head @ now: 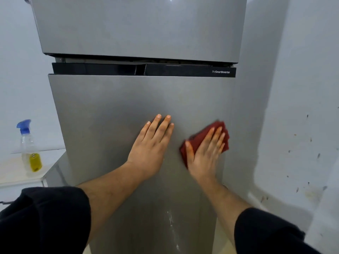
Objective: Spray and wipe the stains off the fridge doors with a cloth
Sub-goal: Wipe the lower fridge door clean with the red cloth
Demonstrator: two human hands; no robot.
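Seemingly flat right hand point(205, 154) on cloth point(194, 139).

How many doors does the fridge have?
2. The top door fills the upper view. The bottom door sits under the black strip, with the left hand flat on it and the right hand pressing a cloth to it.

fridge doors point(113, 107): brushed silver-grey | handle strip point(102, 69): glossy black, white lettering | cloth point(200, 138): dark red | spray bottle point(30, 149): clear, blue trigger, yellow label | sleeves point(47, 217): black | wall point(293, 88): pale grey, dark specks
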